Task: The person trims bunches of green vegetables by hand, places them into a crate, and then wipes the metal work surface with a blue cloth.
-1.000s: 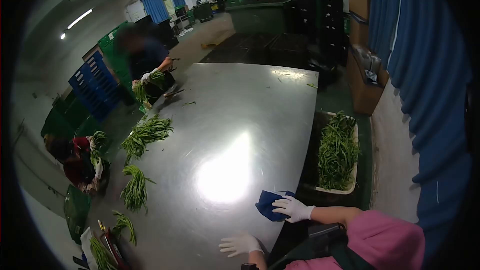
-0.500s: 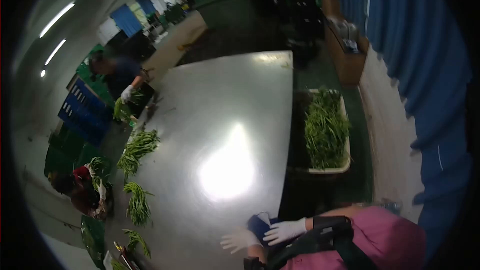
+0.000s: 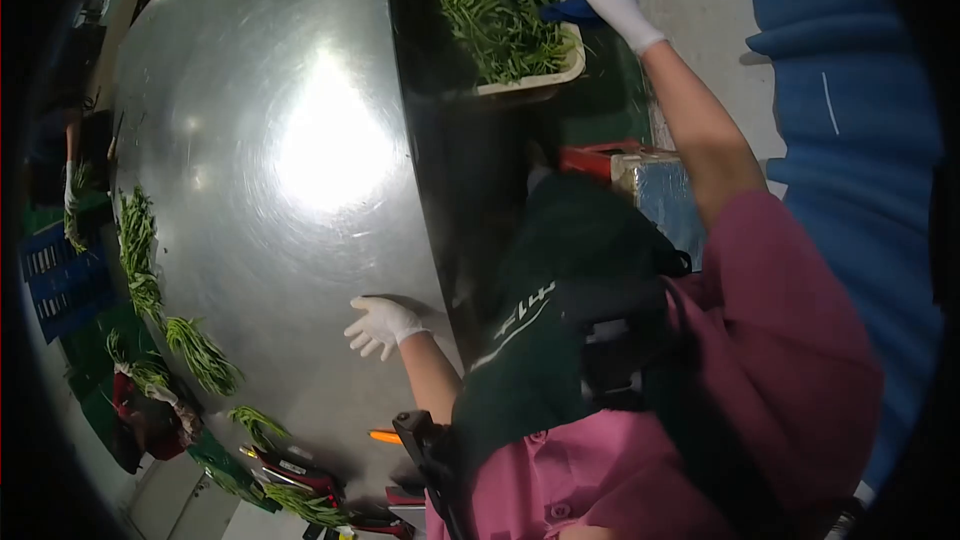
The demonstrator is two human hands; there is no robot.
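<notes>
My right hand [image 3: 612, 2], in a white glove, grips a dark blue cloth [image 3: 572, 10] at the edge of a pale crate [image 3: 572, 65] heaped with leafy green vegetables [image 3: 500, 5]. The arm is stretched far out, and the fingers fold partly behind the cloth. On the metal table [image 3: 250, 260] rests my left hand [image 3: 385, 326], gloved in white too, with its fingers spread and nothing in them. Bunches of green stalks [image 3: 200, 352] lie along the table's far left side.
Across the table, a co-worker [image 3: 155, 420] bends over more greens, and another person's gloved hand [image 3: 70, 190] shows farther up. A red crate [image 3: 600, 158] and a silvery box [image 3: 665, 195] stand beside me. An orange tool handle [image 3: 384, 435] lies near my left forearm.
My right hand has carried the blue cloth from the table to the vegetable crate. My left hand stays on the table, off the cloth. The view has turned and tilted down toward my body.
</notes>
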